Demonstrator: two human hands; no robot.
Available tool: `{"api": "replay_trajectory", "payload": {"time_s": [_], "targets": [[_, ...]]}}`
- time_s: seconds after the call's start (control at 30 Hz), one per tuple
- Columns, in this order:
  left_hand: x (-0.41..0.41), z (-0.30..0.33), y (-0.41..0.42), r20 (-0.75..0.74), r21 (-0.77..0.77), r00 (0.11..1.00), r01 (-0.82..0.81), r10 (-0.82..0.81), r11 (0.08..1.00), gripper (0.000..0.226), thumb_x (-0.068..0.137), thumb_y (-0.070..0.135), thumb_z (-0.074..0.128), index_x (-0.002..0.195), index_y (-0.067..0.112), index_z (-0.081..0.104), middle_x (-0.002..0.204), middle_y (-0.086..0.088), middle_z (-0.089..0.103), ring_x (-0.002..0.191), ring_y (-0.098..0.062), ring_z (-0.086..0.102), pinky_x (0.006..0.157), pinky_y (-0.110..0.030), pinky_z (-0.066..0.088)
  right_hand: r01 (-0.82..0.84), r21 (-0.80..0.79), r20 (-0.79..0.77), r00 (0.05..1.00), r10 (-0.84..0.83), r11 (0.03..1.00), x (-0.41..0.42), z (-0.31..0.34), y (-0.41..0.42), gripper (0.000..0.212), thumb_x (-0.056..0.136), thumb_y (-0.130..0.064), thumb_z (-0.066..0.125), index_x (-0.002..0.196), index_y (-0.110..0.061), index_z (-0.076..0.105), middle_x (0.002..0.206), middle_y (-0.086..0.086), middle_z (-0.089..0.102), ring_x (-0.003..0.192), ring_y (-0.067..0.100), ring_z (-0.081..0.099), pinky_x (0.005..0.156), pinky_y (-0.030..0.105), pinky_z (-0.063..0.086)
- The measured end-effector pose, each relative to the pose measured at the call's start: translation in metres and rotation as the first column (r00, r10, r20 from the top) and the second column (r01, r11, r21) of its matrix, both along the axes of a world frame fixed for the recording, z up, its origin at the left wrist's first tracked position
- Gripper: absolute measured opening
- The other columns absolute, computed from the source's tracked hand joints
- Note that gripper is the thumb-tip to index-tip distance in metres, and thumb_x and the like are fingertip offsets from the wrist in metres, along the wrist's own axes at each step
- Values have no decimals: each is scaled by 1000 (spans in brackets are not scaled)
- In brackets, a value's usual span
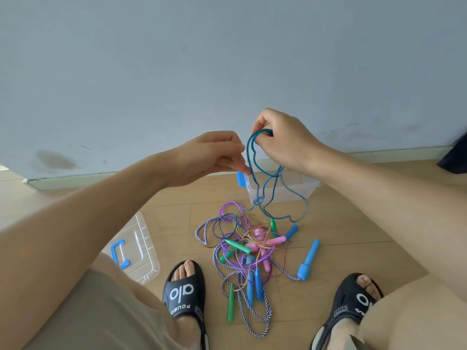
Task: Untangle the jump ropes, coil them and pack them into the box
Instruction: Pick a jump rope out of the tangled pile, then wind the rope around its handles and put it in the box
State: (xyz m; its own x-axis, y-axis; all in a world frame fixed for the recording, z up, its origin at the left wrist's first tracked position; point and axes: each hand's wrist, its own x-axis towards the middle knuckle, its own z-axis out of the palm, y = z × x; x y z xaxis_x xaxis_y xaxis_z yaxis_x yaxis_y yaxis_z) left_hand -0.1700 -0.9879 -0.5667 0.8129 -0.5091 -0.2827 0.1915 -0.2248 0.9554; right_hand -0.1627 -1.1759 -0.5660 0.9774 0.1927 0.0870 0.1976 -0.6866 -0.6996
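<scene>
Two hands are raised in front of you in the head view, both working one teal rope (255, 157). Your right hand (280, 140) has its fingers curled around the top loops of that rope, gathering them in a clenched grasp. Your left hand (209, 155), just beside it, pinches a strand of the same rope between thumb and fingertips.

From the right hand the teal rope hangs down in long loops and runs into the tangle of jump ropes (250, 251) on the wooden floor (353, 223) below both hands: purple, striped and thin cords mixed with green, pink and blue handles. One large blue handle (308, 260) lies at the tangle's edge, below your right forearm.

The clear box (285, 190) with a blue latch sits on the floor directly beneath your right hand, behind the hanging loops. Its clear lid (141, 251), with a blue handle, lies below your left forearm, near your left sandal (183, 294).
</scene>
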Motion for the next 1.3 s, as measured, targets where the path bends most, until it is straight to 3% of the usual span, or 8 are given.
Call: {"api": "replay_trajectory", "payload": {"time_s": [0.17, 0.4, 0.6, 0.87, 0.93, 1.03, 1.1, 1.3], "targets": [[2, -2, 2, 203, 192, 979, -24, -16, 981, 30, 95, 29, 63, 124, 20, 58, 114, -4, 64, 112, -16, 66, 102, -37, 50, 19, 63, 2, 1000, -19, 998, 0, 2, 2, 11, 93, -18, 50, 98, -16, 60, 68, -10, 51, 58, 6, 44, 47, 12, 33], [4, 14, 3, 258, 137, 960, -148, 109, 979, 30, 101, 11, 44, 71, 10, 47, 62, 3, 54, 65, -19, 58, 78, -30, 47, 10, 19, -25, 1000, -10, 1000, 0, 1, 2, 13, 95, -15, 48, 105, -14, 57, 75, -7, 52, 59, 8, 45, 47, 16, 31], [0, 10, 14, 323, 275, 946, -63, -31, 959, 28, 95, 21, 64, 123, 26, 60, 109, 11, 69, 69, -10, 56, 73, -22, 52, 0, 72, -41, 999, 3, 997, -4, 5, 2, 10, 97, -19, 47, 99, -16, 57, 73, -5, 57, 58, 11, 45, 48, 18, 32], [6, 14, 13, 369, 317, 929, -131, 5, 939, 33, 100, 20, 50, 68, 12, 53, 67, -5, 56, 60, -9, 45, 64, -21, 39, -7, -30, -44, 999, 6, 1000, -2, 1, -3, 5, 92, -19, 51, 96, -16, 54, 63, -8, 51, 55, 12, 45, 53, 28, 32], [23, 5, 38, 420, 518, 907, -255, 17, 817, 30, 93, 30, 50, 67, 15, 60, 77, -15, 63, 70, -20, 49, 70, -32, 37, -23, -148, -45, 999, 16, 989, 0, -2, -13, 1, 90, -19, 53, 91, -19, 55, 63, -10, 51, 58, 13, 46, 54, 29, 32], [33, -11, 67, 221, 967, 951, -185, -215, 176, 21, 91, 25, 49, 87, 20, 69, 101, -3, 65, 98, -25, 53, 87, -36, 32, -12, -271, -16, 1000, 8, 962, 3, -3, -21, 6, 87, -17, 54, 84, -21, 57, 67, -11, 55, 67, 15, 49, 55, 27, 33], [30, -19, 73, 39, 999, 965, -36, -259, 16, 17, 90, 26, 56, 101, 22, 69, 116, 2, 62, 108, -25, 52, 93, -36, 33, -13, -241, 11, 1000, 16, 970, 3, 0, -20, 9, 87, -15, 55, 82, -21, 59, 64, -11, 54, 63, 9, 48, 54, 26, 33], [8, -7, 32, 170, 482, 972, 58, -159, 874, 59, 91, 28, 69, 142, 39, 41, 137, 21, 55, 124, -2, 52, 100, -24, 39, -64, -113, 93, 993, 74, 992, -4, 6, 2, 11, 85, -12, 55, 83, -21, 61, 59, -11, 53, 56, 5, 48, 56, 27, 38]]}}
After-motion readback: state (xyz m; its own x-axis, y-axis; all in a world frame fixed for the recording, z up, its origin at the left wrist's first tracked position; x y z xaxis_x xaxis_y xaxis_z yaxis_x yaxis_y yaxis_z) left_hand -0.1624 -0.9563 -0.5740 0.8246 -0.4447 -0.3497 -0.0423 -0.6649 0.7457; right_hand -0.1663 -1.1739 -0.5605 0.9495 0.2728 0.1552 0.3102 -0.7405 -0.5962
